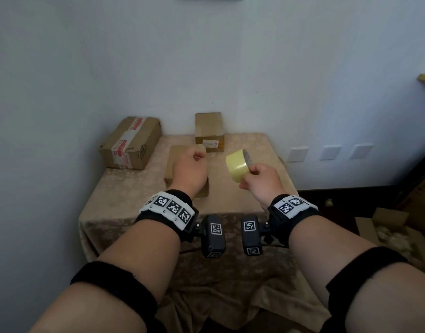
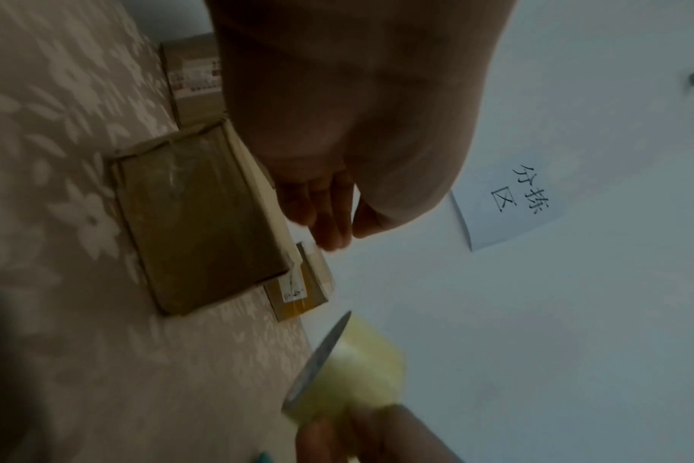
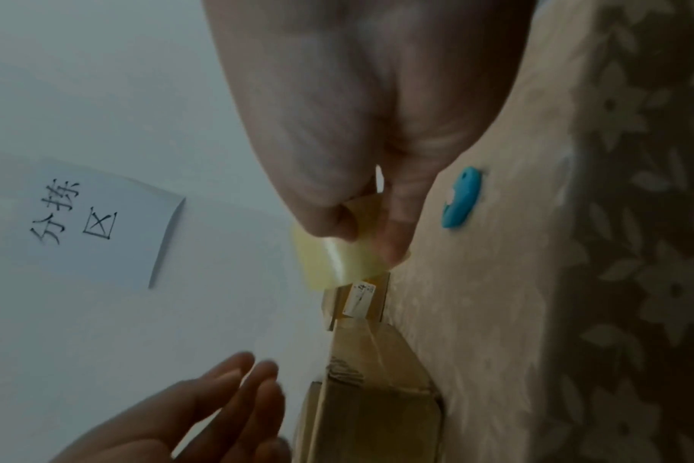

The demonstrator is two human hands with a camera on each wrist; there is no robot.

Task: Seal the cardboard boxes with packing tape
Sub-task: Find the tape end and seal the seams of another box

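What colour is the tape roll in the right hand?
Pale translucent yellow tape roll; clearest in the head view.

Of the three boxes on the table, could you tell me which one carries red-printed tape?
The large box at the back left corner; white tape with red print runs over its top and front. The other two are smaller and lack red print.

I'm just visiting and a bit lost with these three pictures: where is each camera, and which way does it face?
Head: worn on the head, looking down at the covered table; both forearms, left hand and right hand show.
Left wrist: looks along the left palm at the nearest box.
Right wrist: looks along the right hand pinching the tape roll; blue cutter beside it.
Both wrist views share the handwritten wall sign.
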